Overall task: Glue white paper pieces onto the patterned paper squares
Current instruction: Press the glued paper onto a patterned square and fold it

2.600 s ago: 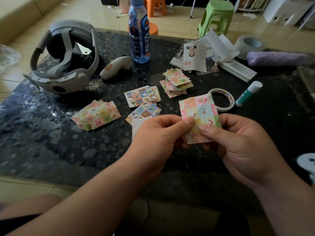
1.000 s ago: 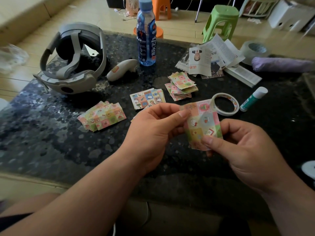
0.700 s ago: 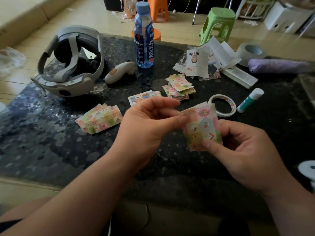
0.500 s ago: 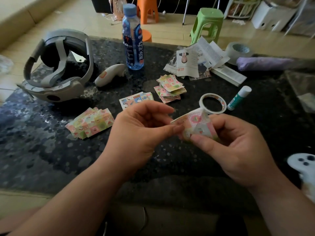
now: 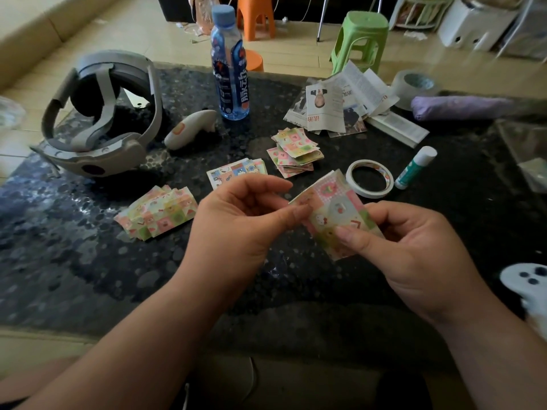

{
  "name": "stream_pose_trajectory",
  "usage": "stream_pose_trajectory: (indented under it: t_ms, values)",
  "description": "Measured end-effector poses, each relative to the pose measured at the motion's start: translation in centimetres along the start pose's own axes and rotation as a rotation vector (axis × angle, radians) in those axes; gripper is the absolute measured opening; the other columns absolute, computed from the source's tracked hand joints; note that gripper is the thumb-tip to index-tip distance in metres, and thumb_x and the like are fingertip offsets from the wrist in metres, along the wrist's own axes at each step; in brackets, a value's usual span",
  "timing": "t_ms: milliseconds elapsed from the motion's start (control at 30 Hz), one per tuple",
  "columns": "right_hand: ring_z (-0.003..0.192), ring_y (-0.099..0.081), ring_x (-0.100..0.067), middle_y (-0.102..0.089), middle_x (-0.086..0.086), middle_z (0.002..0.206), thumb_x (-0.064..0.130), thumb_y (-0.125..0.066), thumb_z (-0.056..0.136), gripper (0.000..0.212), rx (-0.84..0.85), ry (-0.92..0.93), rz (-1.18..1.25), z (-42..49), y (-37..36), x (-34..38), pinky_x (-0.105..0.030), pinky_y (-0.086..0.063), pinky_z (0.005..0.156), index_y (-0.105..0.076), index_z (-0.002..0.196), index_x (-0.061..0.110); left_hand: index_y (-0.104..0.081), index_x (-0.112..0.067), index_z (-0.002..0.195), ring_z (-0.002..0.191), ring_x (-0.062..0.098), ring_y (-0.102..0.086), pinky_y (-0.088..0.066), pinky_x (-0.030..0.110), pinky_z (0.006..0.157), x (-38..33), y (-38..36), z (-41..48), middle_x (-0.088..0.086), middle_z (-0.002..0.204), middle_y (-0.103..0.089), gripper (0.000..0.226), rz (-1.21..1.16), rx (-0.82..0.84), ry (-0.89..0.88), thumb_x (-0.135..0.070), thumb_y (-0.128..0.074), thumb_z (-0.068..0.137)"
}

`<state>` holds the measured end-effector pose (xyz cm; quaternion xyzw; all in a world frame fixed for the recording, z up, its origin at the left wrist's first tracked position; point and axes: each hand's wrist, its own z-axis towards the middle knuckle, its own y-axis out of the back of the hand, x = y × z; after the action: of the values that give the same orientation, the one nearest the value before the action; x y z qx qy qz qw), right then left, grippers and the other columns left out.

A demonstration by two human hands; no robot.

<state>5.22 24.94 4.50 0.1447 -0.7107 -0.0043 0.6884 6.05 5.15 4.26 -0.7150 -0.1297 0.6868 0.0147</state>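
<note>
Right of centre, above the dark speckled surface (image 5: 88,261), my left hand (image 5: 236,226) and right hand (image 5: 414,250) keep a pinching grip on the pastel patterned paper square (image 5: 334,214), now tipped flatter than a second ago; I judge I am pressing its glued layers together.

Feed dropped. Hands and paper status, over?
Left hand pinches left edge of pastel patterned paper square; right hand grips its lower right, above dark speckled table. Capped green-and-white glue stick lies untouched. Nothing in the way.
</note>
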Motion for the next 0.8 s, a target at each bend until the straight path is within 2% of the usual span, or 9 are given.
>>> stream_pose_trajectory:
  t_ms: [67, 167, 233, 300, 367, 533, 700, 800]
  values:
    - [0.083, -0.077, -0.019, -0.079, -0.003, 0.086, 0.032, -0.076, 0.07, 0.024, -0.006, -0.001, -0.019, 0.0, 0.1, 0.0, -0.041, -0.062, 0.078, -0.078, 0.087, 0.016, -0.071, -0.006, 0.101, 0.066, 0.021, -0.068, -0.058, 0.032, 0.071, 0.0, 0.2, 0.1, 0.008, 0.071, -0.07, 0.047, -0.073, 0.071, 0.109, -0.017, -0.085, 0.057]
    - [0.081, -0.077, -0.018, -0.079, -0.003, 0.085, 0.03, -0.078, 0.068, 0.021, -0.03, 0.0, -0.031, 0.2, 0.2, -0.1, -0.039, -0.061, 0.075, -0.076, 0.084, 0.017, -0.071, -0.003, 0.106, 0.068, 0.022, -0.067, -0.059, 0.029, 0.068, -0.2, 0.5, 0.3, 0.014, 0.079, -0.072, 0.045, -0.106, 0.16, 0.238, -0.01, -0.079, 0.063]
    - [0.08, -0.077, -0.018, -0.079, -0.002, 0.085, 0.03, -0.079, 0.067, 0.02, -0.048, 0.007, -0.036, 0.3, 0.3, -0.2, -0.039, -0.06, 0.075, -0.076, 0.082, 0.017, -0.075, -0.004, 0.099, 0.07, 0.021, -0.068, -0.057, 0.027, 0.068, -0.3, 0.7, 0.2, 0.016, 0.084, -0.074, 0.034, -0.083, 0.211, 0.292, -0.009, -0.076, 0.066]
    - [0.08, -0.077, -0.018, -0.079, -0.002, 0.085, 0.031, -0.079, 0.067, 0.021, -0.066, 0.022, -0.04, 0.4, 0.3, -0.3, -0.038, -0.061, 0.074, -0.076, 0.083, 0.018, -0.08, -0.009, 0.082, 0.07, 0.019, -0.067, -0.056, 0.027, 0.068, -0.4, 0.7, 0.1, 0.015, 0.082, -0.074, 0.016, -0.036, 0.256, 0.327, -0.013, -0.076, 0.067]
    - [0.08, -0.077, -0.018, -0.079, -0.001, 0.085, 0.03, -0.079, 0.067, 0.02, -0.078, 0.035, -0.037, 0.4, 0.3, -0.3, -0.035, -0.063, 0.072, -0.075, 0.083, 0.019, -0.079, -0.012, 0.07, 0.069, 0.019, -0.066, -0.056, 0.027, 0.068, -0.3, 0.8, 0.1, 0.015, 0.077, -0.073, 0.009, -0.005, 0.238, 0.336, -0.019, -0.078, 0.065]
    - [0.084, -0.077, -0.019, -0.079, -0.001, 0.088, 0.031, -0.08, 0.066, 0.022, -0.048, 0.06, -0.016, 0.4, 0.4, -0.4, -0.037, -0.063, 0.074, -0.076, 0.086, 0.022, -0.078, -0.014, 0.065, 0.072, 0.02, -0.069, -0.058, 0.026, 0.069, 0.2, 0.8, 0.1, 0.015, 0.079, -0.074, 0.008, -0.013, 0.175, 0.316, -0.021, -0.079, 0.063]
    - [0.088, -0.076, -0.012, -0.079, 0.005, 0.097, 0.025, -0.079, 0.069, 0.017, -0.01, 0.169, -0.028, 0.4, 0.3, -0.5, -0.023, -0.06, 0.074, -0.078, 0.086, 0.021, -0.079, -0.012, 0.072, 0.073, 0.019, -0.072, -0.058, 0.027, 0.071, 0.6, 0.4, -0.4, 0.012, 0.078, -0.076, 0.007, 0.155, 0.175, 0.26, -0.014, -0.079, 0.08]
    - [0.09, -0.074, -0.011, -0.076, 0.008, 0.099, 0.026, -0.079, 0.072, 0.016, 0.003, 0.242, -0.115, 0.5, 0.2, -0.5, -0.02, -0.058, 0.076, -0.074, 0.086, 0.019, -0.08, -0.019, 0.078, 0.076, 0.02, -0.074, -0.062, 0.041, 0.078, 0.9, 0.3, -0.8, 0.004, 0.077, -0.077, 0.007, 0.302, 0.168, 0.169, -0.023, -0.08, 0.083]
